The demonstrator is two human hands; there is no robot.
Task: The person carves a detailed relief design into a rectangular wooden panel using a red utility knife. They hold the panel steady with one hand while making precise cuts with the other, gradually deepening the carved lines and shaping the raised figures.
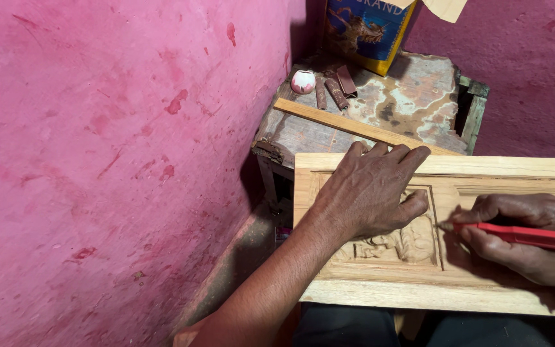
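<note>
Left hand lies open, pressing the carved wooden panel (stiff, likely light, best steadied by its edges); right hand grips a red pencil

A small, worn wooden stool-like table with a patchy, peeling top stands in the upper middle of the frame against the pink wall. On it lie a long pale wooden strip running diagonally across its near edge, three dark brown rolled sandpaper pieces and a small pink-and-white round object at its upper left. A blue and yellow box stands at its far edge.
</note>
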